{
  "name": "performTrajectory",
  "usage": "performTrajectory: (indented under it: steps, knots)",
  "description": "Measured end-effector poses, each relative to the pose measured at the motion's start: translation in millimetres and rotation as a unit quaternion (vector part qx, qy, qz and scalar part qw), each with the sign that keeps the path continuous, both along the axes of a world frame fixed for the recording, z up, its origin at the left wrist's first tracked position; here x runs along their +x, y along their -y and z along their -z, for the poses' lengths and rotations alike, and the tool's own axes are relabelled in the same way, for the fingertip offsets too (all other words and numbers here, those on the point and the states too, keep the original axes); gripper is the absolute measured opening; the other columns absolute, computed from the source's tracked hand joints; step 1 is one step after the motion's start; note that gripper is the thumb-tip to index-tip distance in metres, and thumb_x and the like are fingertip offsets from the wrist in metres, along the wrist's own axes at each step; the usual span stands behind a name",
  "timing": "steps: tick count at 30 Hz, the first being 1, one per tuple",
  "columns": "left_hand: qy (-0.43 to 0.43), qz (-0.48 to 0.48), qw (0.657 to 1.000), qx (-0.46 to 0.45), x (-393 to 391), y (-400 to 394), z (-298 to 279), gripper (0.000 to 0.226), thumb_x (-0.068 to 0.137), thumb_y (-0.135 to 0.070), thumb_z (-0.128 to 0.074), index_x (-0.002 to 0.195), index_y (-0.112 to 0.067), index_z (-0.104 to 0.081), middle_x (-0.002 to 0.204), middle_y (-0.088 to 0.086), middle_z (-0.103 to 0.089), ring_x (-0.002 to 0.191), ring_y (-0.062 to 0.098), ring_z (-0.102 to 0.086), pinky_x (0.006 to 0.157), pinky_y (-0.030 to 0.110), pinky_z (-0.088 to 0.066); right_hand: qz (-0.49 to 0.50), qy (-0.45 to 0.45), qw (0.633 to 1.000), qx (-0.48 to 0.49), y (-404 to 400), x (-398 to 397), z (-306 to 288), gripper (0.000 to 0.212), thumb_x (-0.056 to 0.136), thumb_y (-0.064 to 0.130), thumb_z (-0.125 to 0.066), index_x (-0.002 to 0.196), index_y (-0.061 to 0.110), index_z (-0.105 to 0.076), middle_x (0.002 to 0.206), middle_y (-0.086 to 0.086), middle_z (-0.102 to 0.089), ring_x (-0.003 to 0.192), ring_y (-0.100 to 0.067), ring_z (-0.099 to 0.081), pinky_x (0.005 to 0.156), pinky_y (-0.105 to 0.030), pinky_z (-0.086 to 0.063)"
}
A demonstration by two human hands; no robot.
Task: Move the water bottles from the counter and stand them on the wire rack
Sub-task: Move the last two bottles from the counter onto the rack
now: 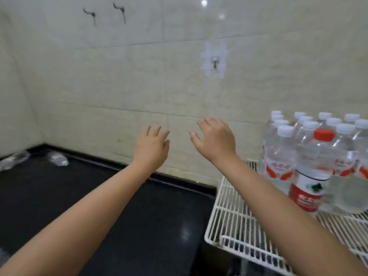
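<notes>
1. Left hand (152, 147) and right hand (216, 139) both raised over the black bench (99, 206), fingers spread wide, holding nothing.
2. Water bottles (282, 156) stand upright on the white wire rack (235, 220), right.
3. Two clear bottles (57, 158) lie far left on the bench.

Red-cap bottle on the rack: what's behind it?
Behind the red-cap bottle on the wire rack stand rows of white-cap bottles. It hides parts of some; the frame edge prevents a full count.
</notes>
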State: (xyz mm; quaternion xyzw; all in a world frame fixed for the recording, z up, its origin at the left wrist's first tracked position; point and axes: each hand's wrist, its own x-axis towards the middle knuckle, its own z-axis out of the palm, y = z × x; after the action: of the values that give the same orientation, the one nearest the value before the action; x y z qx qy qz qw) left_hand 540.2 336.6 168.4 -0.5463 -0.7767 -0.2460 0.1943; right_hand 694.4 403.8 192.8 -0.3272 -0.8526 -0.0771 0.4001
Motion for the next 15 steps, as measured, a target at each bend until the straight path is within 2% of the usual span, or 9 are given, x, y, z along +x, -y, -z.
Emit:
performTrajectory:
  steps: [6,8,11,15]
  knots:
    - [-0.008,-0.158,0.987,-0.030,-109.9,125.4,38.6,0.038,0.093,-0.027,-0.040,0.129,-0.016,-0.047,0.144,0.008,-0.040,0.134,0.033,-0.030,0.109,0.043,-0.028,-0.126,0.047,0.989,-0.056,72.2,-151.7,47.4,0.044,0.088,0.042,-0.045,0.117,0.009,-0.054,0.118,-0.013,-0.058,0.112,-0.030,-0.049,0.090,-0.036,-0.035]
    - [0.007,-0.206,0.977,-0.056,-142.8,166.5,55.2,0.040,0.094,-0.030,-0.037,0.132,-0.020,-0.044,0.146,0.004,-0.037,0.136,0.030,-0.027,0.111,0.043,-0.026,-0.166,0.060,0.982,-0.070,103.2,-199.4,66.3,0.046,0.089,0.042,-0.045,0.120,0.009,-0.052,0.122,-0.014,-0.056,0.119,-0.030,-0.045,0.096,-0.036,-0.033]
    - [0.050,-0.268,0.958,-0.086,-197.7,223.2,79.2,0.043,0.095,-0.034,-0.034,0.137,-0.024,-0.035,0.151,0.001,-0.029,0.140,0.029,-0.018,0.112,0.044,-0.021,-0.203,0.086,0.972,-0.080,150.7,-270.0,91.4,0.051,0.090,0.043,-0.042,0.130,0.011,-0.045,0.138,-0.013,-0.045,0.134,-0.030,-0.029,0.108,-0.039,-0.023]
    - [0.081,-0.327,0.933,-0.125,-270.9,295.1,109.8,0.046,0.096,-0.036,-0.030,0.140,-0.028,-0.025,0.152,-0.001,-0.024,0.141,0.030,-0.012,0.113,0.046,-0.017,-0.219,0.109,0.964,-0.106,215.1,-357.7,117.6,0.055,0.091,0.043,-0.041,0.137,0.013,-0.035,0.148,-0.013,-0.031,0.139,-0.032,-0.021,0.112,-0.044,-0.019]
